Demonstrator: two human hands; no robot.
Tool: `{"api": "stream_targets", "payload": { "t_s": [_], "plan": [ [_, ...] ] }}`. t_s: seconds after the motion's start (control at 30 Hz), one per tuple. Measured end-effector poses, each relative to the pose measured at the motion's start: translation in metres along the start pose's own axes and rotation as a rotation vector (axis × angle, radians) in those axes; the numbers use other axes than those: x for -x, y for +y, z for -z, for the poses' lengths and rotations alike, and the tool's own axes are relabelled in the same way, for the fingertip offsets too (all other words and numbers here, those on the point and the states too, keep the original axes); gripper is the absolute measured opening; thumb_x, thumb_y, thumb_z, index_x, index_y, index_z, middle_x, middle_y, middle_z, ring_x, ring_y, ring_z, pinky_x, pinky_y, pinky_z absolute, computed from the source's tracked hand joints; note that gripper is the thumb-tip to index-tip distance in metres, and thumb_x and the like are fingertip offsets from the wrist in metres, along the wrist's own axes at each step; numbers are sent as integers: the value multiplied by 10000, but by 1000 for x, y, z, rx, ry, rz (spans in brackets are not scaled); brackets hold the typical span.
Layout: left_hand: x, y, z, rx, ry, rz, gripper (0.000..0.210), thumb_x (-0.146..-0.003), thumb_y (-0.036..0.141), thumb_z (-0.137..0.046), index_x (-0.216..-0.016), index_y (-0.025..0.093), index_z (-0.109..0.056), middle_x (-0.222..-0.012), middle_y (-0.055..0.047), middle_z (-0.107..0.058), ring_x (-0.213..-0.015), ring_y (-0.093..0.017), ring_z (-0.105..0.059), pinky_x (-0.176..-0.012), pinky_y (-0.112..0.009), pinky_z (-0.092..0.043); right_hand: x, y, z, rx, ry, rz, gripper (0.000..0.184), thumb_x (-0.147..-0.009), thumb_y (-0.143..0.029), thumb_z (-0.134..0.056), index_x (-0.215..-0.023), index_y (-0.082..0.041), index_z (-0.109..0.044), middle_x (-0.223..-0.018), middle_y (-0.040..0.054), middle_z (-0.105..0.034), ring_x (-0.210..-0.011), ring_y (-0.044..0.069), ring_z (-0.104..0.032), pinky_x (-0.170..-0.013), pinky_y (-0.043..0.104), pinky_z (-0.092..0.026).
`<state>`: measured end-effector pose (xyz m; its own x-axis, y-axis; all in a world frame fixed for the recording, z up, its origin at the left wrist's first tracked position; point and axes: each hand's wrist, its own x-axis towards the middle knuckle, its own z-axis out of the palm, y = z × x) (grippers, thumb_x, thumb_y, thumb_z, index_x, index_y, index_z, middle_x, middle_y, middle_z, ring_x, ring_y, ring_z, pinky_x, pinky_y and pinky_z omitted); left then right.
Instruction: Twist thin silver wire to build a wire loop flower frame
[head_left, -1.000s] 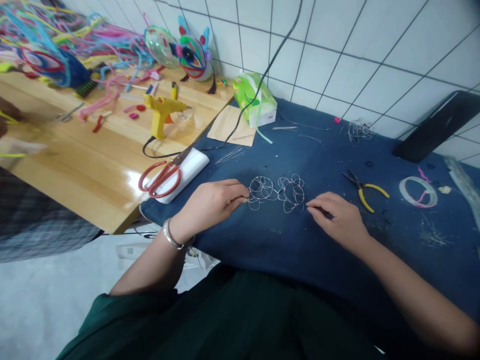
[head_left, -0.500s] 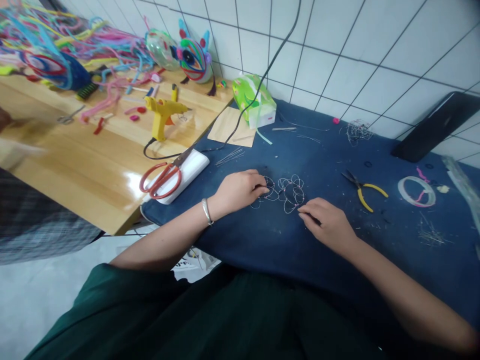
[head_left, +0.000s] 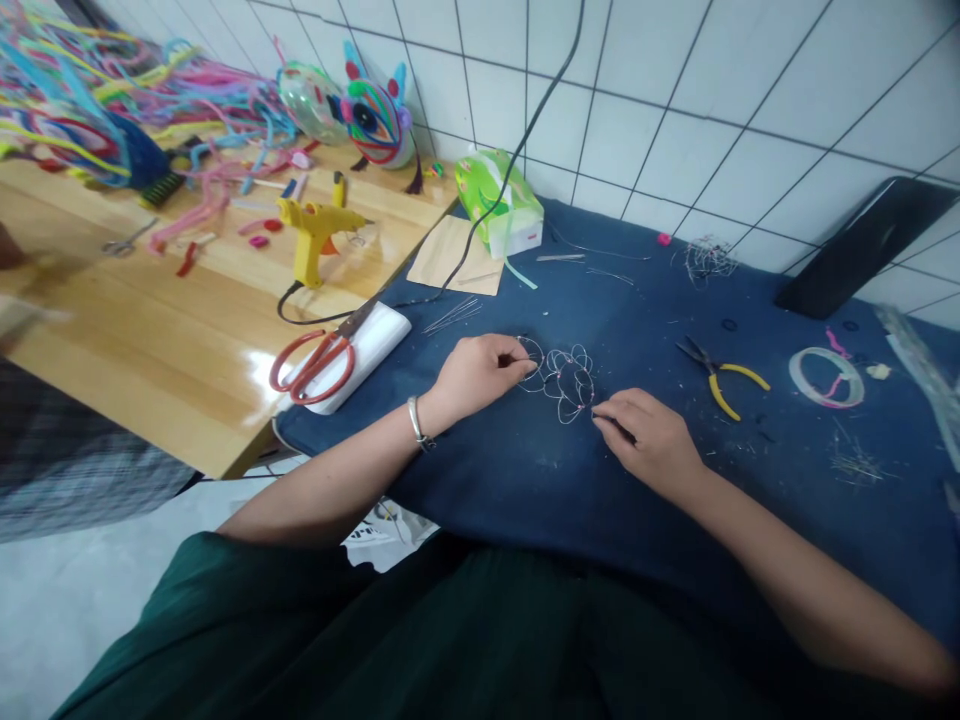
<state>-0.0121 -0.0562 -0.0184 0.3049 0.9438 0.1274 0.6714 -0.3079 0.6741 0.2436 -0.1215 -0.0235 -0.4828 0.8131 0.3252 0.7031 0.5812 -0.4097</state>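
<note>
My left hand (head_left: 480, 375), with a silver bracelet at the wrist, pinches a looped piece of thin wire (head_left: 531, 378) between thumb and fingertips. Right beside it, a flower-like wire shape (head_left: 568, 384) of several rounded loops with small reddish beads lies over the dark blue cloth; the two wire parts touch or overlap, and I cannot tell whether they are joined. At that shape's right edge my right hand (head_left: 649, 435) is closed in a pinch. What its fingertips hold is too small to make out.
Yellow-handled pliers (head_left: 724, 378), a clear ring-shaped coil (head_left: 796, 380) and a tangle of wire (head_left: 709, 262) lie to the right. A black phone (head_left: 874, 250) leans on the tiled wall. Orange-handled scissors (head_left: 289, 385) and a yellow glue gun (head_left: 306, 262) are left. Another person's sleeve (head_left: 15, 300) is blurred.
The view has shifted slightly. My left hand has edged right, bringing its wire closer to the flower-like shape. My right hand keeps its pinch and has barely moved.
</note>
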Motion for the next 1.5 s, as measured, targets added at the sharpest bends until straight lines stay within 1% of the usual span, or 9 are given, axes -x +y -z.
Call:
{"api": "stream_targets", "payload": {
  "t_s": [0.1, 0.2, 0.3, 0.47, 0.57, 0.67, 0.93, 1.23, 1.5],
  "plan": [
    [3, 0, 3, 56, 4, 50, 203, -823, 342, -580, -740, 173, -655, -679, 11, -642, -610, -84, -533, -583, -224, -393, -6, 1, 0, 11, 5, -2, 215, -881, -206, -526, -1069, -176, -625, -980, 88, -637, -901, 180, -602, -791, 332, -543],
    [5, 2, 4, 128, 53, 45, 228, -829, 357, -580, -721, 163, -632, -658, 8, -610, -604, -81, -501, -569, -214, -380, -14, -1, -2, 9, -9, 11, 269, -875, -218, -536, -1131, -162, -595, -1019, 100, -620, -925, 190, -598, -796, 333, -543],
    [7, 5, 5, 235, 98, 36, 231, -830, 355, -588, -715, 155, -607, -648, 3, -584, -589, -78, -477, -547, -207, -369, -22, -5, -4, 6, -5, 34, 290, -868, -233, -547, -1143, -151, -583, -1020, 104, -613, -917, 191, -593, -788, 328, -542],
    [8, 10, 7, 481, 84, 63, 216, -840, 361, -594, -756, 162, -592, -604, 18, -522, -544, -72, -443, -520, -208, -350, -32, -7, -8, 19, 43, 86, 206, -872, -246, -549, -1038, -146, -617, -947, 94, -630, -868, 178, -590, -777, 318, -530],
    [8, 11, 6, 625, 85, 68, 225, -838, 371, -604, -758, 161, -589, -624, 12, -526, -541, -71, -439, -519, -209, -351, -34, -4, -12, 9, 93, 93, 144, -872, -233, -552, -960, -156, -635, -899, 77, -640, -838, 165, -595, -769, 308, -522],
    [7, 12, 5, 714, 100, 68, 229, -841, 374, -604, -764, 158, -589, -657, 5, -541, -556, -71, -454, -537, -208, -367, -34, -2, -13, -19, 139, 74, 111, -866, -222, -563, -925, -170, -641, -873, 60, -644, -814, 151, -601, -750, 294, -519],
    [7, 12, 0, 789, 115, 61, 220, -854, 357, -594, -773, 152, -589, -656, 6, -552, -619, -80, -494, -623, -213, -402, -33, -4, -10, -59, 201, 39, 76, -852, -205, -581, -883, -184, -646, -837, 35, -648, -776, 129, -610, -708, 261, -509],
    [7, 15, -7, 860, 96, 81, 204, -843, 353, -610, -819, 151, -612, -737, -19, -614, -658, -92, -547, -651, -224, -439, -30, -3, -11, -49, 163, 24, 128, -863, -240, -568, -940, -171, -643, -879, 59, -647, -816, 151, -607, -729, 283, -516],
    [8, 16, -10, 837, 83, 82, 203, -836, 353, -619, -840, 151, -630, -790, -35, -649, -684, -99, -579, -669, -230, -466, -28, -2, -10, -61, 165, 11, 103, -861, -205, -551, -910, -173, -636, -871, 53, -638, -796, 143, -602, -718, 277, -509]
  ]
}}
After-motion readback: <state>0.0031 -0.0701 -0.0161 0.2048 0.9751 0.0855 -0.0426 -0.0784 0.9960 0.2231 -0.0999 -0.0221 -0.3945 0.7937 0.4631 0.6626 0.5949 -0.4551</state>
